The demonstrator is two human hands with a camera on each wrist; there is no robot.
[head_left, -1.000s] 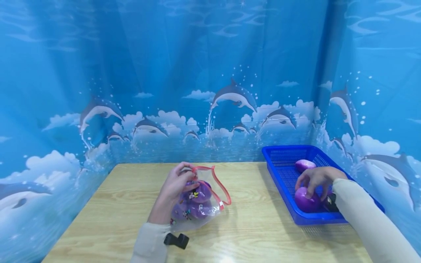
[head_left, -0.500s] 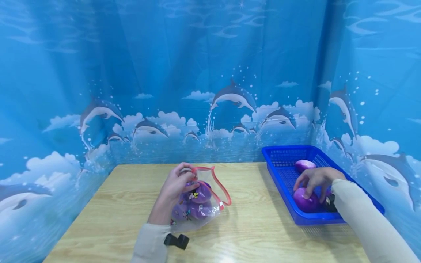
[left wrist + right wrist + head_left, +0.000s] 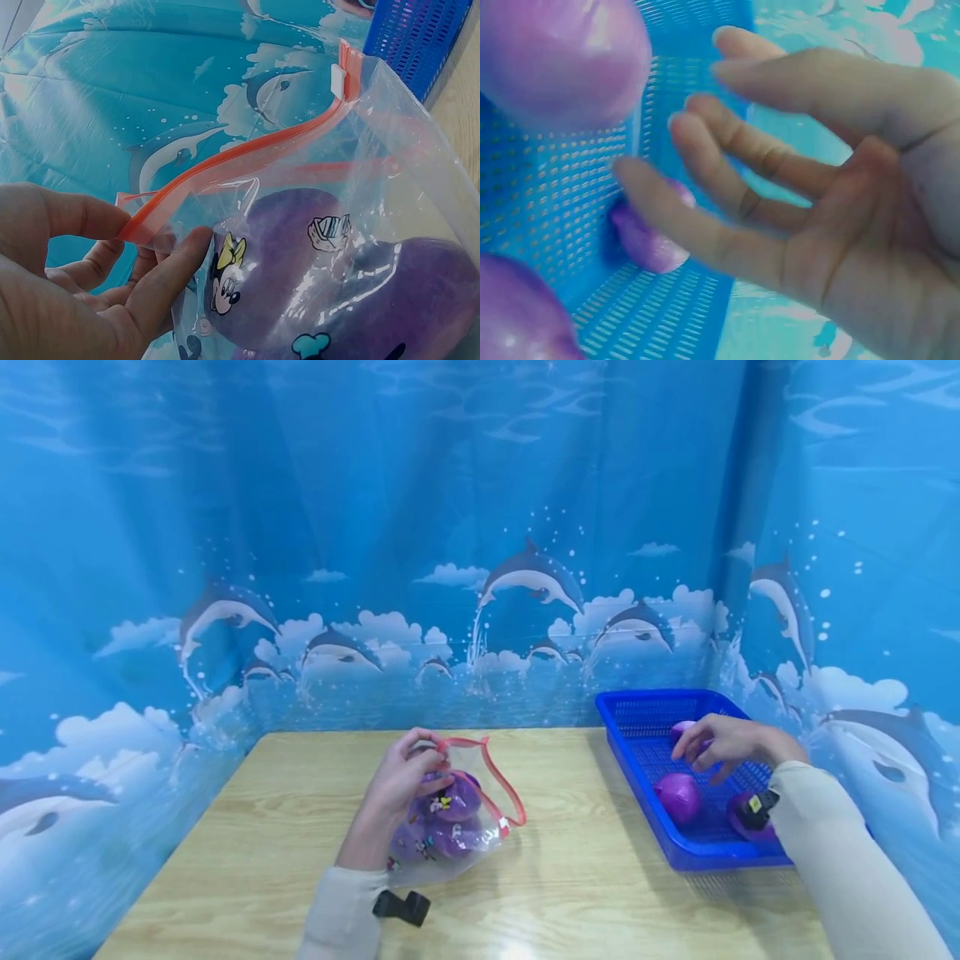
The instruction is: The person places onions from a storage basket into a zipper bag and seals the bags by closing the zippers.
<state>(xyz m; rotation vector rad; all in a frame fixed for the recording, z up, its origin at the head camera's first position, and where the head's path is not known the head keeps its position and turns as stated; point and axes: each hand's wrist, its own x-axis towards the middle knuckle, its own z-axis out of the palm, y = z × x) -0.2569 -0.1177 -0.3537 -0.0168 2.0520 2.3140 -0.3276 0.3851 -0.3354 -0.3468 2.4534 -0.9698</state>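
Observation:
My left hand [image 3: 397, 785] pinches the edge of a clear zip bag [image 3: 390, 97] near one end of its red zip strip [image 3: 225, 154]. The bag's mouth stands apart, and a white slider [image 3: 338, 81] sits at the strip's far end. Inside are several purple rounded things [image 3: 277, 217], seen through printed cartoon figures. My right hand [image 3: 723, 743] is over the blue basket [image 3: 637, 785], fingers loosely bent, holding nothing. Below it lie a shiny purple rounded piece [image 3: 677, 798] and another [image 3: 738, 822], partly behind the wrist camera. A third purple piece [image 3: 681, 729], whitish in part, lies farther back.
The basket has slotted walls and stands at the right side of the wooden table [image 3: 570, 877]. A blue curtain [image 3: 450, 527] printed with dolphins hangs behind and on both sides. Black camera mounts [image 3: 402, 908] sit on the wrists.
My right hand has let go of the front purple piece and risen up and back above the basket. That piece has shifted slightly left. My left hand and the bag have stayed put.

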